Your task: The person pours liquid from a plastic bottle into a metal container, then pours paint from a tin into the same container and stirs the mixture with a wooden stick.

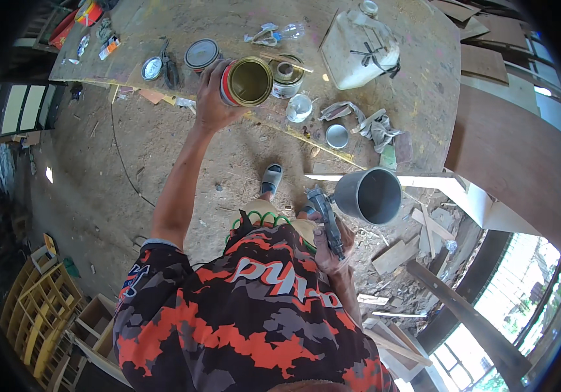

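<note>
My left hand (214, 108) is closed round an open metal paint can (227, 85) with a red and white label, at the table's near edge. The can's mouth faces me and its inside looks olive-gold. Held low by my right side, a spray gun (323, 214) is in my right hand (335, 247), its large grey cup (375, 196) open at the top. The inside of the cup is dark, so I cannot tell what it holds. Just right of the left-hand can stands another can (288, 86) with a wooden stick (293, 63) across it.
The worktable (417, 78) bears a white jug (362, 55), a lidded can (202, 53), pliers (170, 68), a clear plastic cup (299, 108), a round lid (336, 136) and crumpled rags (377, 127). A green coiled hose (261, 217) lies at my waist. Scrap boards (398, 253) litter the floor right.
</note>
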`<state>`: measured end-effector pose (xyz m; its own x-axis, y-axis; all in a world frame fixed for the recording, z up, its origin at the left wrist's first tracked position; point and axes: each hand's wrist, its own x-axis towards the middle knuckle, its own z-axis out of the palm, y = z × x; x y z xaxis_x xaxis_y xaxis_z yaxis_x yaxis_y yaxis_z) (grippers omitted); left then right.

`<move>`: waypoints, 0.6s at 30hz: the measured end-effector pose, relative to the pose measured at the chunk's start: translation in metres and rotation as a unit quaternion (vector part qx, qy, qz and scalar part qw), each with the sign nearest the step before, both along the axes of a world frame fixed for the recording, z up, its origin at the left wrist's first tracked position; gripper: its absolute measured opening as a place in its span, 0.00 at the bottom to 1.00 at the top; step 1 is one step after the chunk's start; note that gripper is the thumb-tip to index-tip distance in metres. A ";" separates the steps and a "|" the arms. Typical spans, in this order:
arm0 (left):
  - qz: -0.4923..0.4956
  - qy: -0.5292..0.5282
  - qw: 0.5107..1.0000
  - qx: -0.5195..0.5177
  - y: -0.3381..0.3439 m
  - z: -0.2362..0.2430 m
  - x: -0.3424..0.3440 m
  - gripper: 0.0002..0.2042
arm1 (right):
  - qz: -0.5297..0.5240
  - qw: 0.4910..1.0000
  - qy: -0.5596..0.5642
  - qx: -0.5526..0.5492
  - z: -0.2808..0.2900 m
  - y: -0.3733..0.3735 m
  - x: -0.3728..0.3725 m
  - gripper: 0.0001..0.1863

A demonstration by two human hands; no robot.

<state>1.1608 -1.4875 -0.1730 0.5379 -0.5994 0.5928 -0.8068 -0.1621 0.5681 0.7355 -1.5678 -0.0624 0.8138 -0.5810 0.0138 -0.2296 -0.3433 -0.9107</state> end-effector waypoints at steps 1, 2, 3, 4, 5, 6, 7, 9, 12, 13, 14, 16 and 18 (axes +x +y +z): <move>0.017 -0.016 1.000 0.016 0.000 0.010 -0.004 0.54 | 0.001 1.000 -0.004 0.002 -0.002 -0.001 -0.001 0.12; 0.033 -0.032 0.998 0.031 0.001 0.017 -0.007 0.53 | 0.005 1.000 -0.012 0.013 -0.005 -0.001 -0.002 0.13; 0.027 -0.033 0.999 0.032 -0.002 0.019 -0.010 0.53 | 0.002 1.000 -0.018 0.022 -0.005 -0.001 -0.004 0.13; 0.037 -0.042 0.997 0.046 -0.006 0.020 -0.013 0.52 | -0.004 1.000 -0.019 0.023 -0.005 -0.001 -0.006 0.13; 0.046 -0.050 0.996 0.059 -0.010 0.021 -0.016 0.52 | -0.005 0.999 -0.032 0.024 -0.004 -0.002 -0.007 0.13; 0.039 -0.052 0.996 0.059 -0.015 0.022 -0.019 0.52 | -0.005 0.999 -0.044 0.026 -0.004 -0.002 -0.009 0.13; 0.042 -0.051 0.996 0.059 -0.019 0.022 -0.022 0.51 | -0.012 0.999 -0.045 0.026 -0.004 -0.004 -0.012 0.13; 0.041 -0.051 0.996 0.061 -0.026 0.019 -0.025 0.51 | 0.006 0.999 -0.030 0.013 -0.004 -0.007 -0.017 0.14; 0.046 -0.073 0.994 0.071 -0.035 0.015 -0.028 0.51 | -0.029 0.999 -0.045 0.010 -0.004 -0.006 -0.017 0.13; 0.049 -0.084 0.992 0.077 -0.037 0.015 -0.031 0.51 | -0.033 0.998 -0.045 0.010 -0.002 -0.007 -0.019 0.13; 0.053 -0.096 0.990 0.084 -0.040 0.016 -0.032 0.51 | -0.036 0.998 -0.040 0.030 0.000 -0.008 -0.020 0.13; 0.046 -0.102 0.990 0.091 -0.045 0.016 -0.034 0.51 | -0.042 0.997 -0.035 0.050 0.001 -0.009 -0.023 0.13; 0.041 -0.108 0.988 0.098 -0.049 0.017 -0.036 0.51 | -0.052 0.996 -0.031 0.060 -0.001 -0.010 -0.026 0.14</move>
